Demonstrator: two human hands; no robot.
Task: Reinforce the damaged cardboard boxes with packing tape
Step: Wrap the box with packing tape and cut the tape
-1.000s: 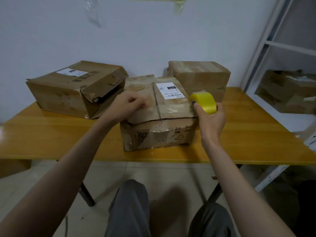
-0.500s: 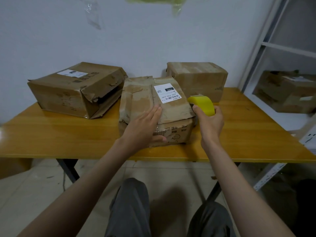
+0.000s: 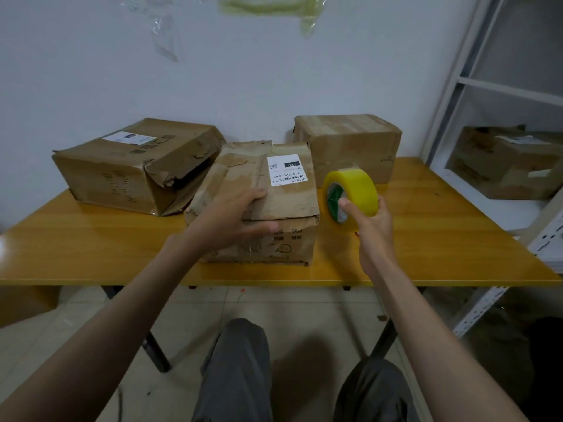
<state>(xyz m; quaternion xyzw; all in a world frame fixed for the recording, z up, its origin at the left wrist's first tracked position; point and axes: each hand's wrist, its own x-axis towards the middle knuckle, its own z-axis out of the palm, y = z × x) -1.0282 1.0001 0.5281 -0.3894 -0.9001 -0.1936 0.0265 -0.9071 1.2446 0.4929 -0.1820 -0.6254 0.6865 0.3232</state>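
L hand (image 3: 234,213) is lying flat on the middle box (image 3: 286,205), fingers straight across the top flaps, thumb reaching down over the front top edge; pressing, not curling round anything. R hand (image 3: 370,220) is gripping the yellow tape roll (image 3: 350,193) just right of that box: thumb is sitting in the core, fingers wrapping the outer rim. Roll is standing on edge, core w/ green inner facing cam; can't tell if it's touching the table (image 3: 426,239) or the box side. Middle box is sitting at the front-center of the table, top flaps crumpled & torn, white label (image 3: 286,170) at the back right of its top. Left box (image 3: 122,169) is sitting behind-left, its right end ripped open, touching or nearly touching the middle box. Back box (image 3: 350,141) is sitting behind-right against the wall. Another box (image 3: 505,166) is sitting on the white shelf (image 3: 451,95) at right. Tape scraps (image 3: 268,6) are sticking on the wall above.
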